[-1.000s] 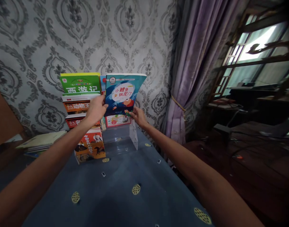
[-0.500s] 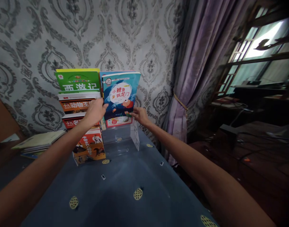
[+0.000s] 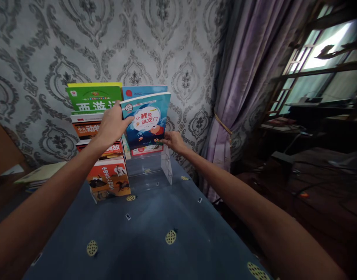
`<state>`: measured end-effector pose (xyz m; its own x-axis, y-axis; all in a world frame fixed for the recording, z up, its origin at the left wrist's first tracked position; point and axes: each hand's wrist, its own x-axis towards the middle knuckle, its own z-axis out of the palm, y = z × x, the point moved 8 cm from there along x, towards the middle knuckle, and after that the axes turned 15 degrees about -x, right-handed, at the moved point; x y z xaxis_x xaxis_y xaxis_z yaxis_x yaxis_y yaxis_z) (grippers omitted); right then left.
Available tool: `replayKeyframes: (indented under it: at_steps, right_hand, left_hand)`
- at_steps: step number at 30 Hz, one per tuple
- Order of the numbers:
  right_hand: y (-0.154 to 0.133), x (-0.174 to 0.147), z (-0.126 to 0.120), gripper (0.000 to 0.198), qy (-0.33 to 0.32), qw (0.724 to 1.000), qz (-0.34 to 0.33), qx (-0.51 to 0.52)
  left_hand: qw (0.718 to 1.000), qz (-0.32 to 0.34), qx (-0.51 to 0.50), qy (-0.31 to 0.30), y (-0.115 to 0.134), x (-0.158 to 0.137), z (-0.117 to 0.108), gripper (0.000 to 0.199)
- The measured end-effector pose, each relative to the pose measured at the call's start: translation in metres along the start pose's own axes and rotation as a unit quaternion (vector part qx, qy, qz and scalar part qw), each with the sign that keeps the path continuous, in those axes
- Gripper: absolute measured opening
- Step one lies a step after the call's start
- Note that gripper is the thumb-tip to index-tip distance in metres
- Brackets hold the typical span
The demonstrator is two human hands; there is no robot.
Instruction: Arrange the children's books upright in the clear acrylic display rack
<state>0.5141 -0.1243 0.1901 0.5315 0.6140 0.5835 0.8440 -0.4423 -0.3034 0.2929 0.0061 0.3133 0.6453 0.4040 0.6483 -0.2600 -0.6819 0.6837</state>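
A blue picture book [image 3: 146, 126] with a fish on its cover stands slightly tilted between my hands. My left hand [image 3: 113, 123] grips its upper left edge, thumb on the cover and fingers behind. On the lower right edge, my right hand [image 3: 173, 140] pinches the same book. Behind it show a lighter blue book [image 3: 146, 90] and a red-edged book [image 3: 147, 149]. All sit at the right side of a clear tiered book rack [image 3: 167, 169]. In the left column, a green book [image 3: 92, 97] and an orange book [image 3: 111, 181] stand, with others partly covered by my left arm.
The rack stands on a table with a dark blue pineapple-print cloth [image 3: 149, 241], against a patterned wall. A stack of books [image 3: 39, 175] lies at the left. A purple curtain [image 3: 225, 116] hangs right of the table edge.
My left hand has slid up to the book's upper left edge. The blue picture book has tipped and shifted slightly left, uncovering more of the lighter blue book. My right hand stays at the lower right.
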Motion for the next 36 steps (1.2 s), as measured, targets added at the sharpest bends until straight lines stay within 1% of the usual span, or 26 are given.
replayKeyframes:
  at_steps: [2, 4, 5, 7, 10, 12, 14, 19, 22, 25, 28, 31, 34, 36]
  right_hand:
    - [-0.001, -0.001, -0.001, 0.009, -0.005, 1.0, 0.001, 0.0]
    - [-0.002, -0.001, -0.001, 0.008, -0.01, 1.0, 0.002, 0.002]
    - [-0.002, -0.002, -0.001, 0.008, -0.012, 1.0, 0.003, 0.004]
    - [-0.003, -0.003, -0.002, 0.009, -0.014, 1.0, 0.002, 0.01]
    - [-0.005, -0.005, -0.002, 0.016, -0.013, 1.0, -0.001, 0.02]
    - [-0.006, -0.007, -0.002, 0.022, -0.008, 1.0, -0.004, 0.026]
    - [-0.007, -0.009, -0.003, 0.025, -0.001, 1.0, -0.007, 0.031]
    - [-0.006, -0.013, -0.006, 0.02, 0.016, 0.999, -0.004, 0.037]
    - [-0.005, -0.015, -0.005, 0.016, 0.015, 0.999, -0.001, 0.043]
    - [-0.003, -0.017, -0.004, 0.015, 0.019, 0.999, 0.004, 0.05]
    - [-0.002, -0.017, -0.002, 0.02, 0.031, 0.998, 0.012, 0.057]
    - [0.001, -0.018, 0.0, 0.025, 0.047, 0.996, 0.024, 0.065]
    - [0.003, -0.019, 0.002, 0.025, 0.057, 0.995, 0.036, 0.073]
    - [0.003, -0.02, 0.002, 0.024, 0.062, 0.994, 0.04, 0.077]
  left_hand:
    - [0.998, 0.027, 0.042, 0.027, 0.012, -0.003, -0.002, 0.043]
    - [0.994, 0.047, 0.087, 0.045, 0.019, -0.007, -0.003, 0.052]
    - [0.993, 0.05, 0.096, 0.047, 0.02, -0.008, -0.002, 0.055]
    - [0.994, 0.053, 0.095, 0.032, 0.018, -0.011, 0.001, 0.057]
    - [0.996, 0.056, 0.075, 0.001, 0.016, -0.012, 0.005, 0.058]
    - [0.995, 0.06, 0.077, -0.003, 0.015, -0.011, 0.005, 0.058]
    - [0.993, 0.068, 0.1, -0.001, 0.017, -0.011, 0.005, 0.058]
    - [0.981, 0.088, 0.17, -0.023, 0.015, -0.014, 0.019, 0.058]
    - [0.987, 0.076, 0.142, -0.026, 0.007, -0.014, 0.023, 0.056]
    - [0.991, 0.072, 0.112, -0.023, -0.001, -0.013, 0.023, 0.054]
    - [0.99, 0.073, 0.117, -0.013, -0.006, -0.013, 0.021, 0.052]
    - [0.991, 0.065, 0.116, -0.02, -0.011, -0.013, 0.023, 0.05]
    - [0.991, 0.055, 0.123, -0.027, -0.013, -0.013, 0.026, 0.051]
    - [0.987, 0.051, 0.151, -0.028, -0.012, -0.013, 0.026, 0.051]
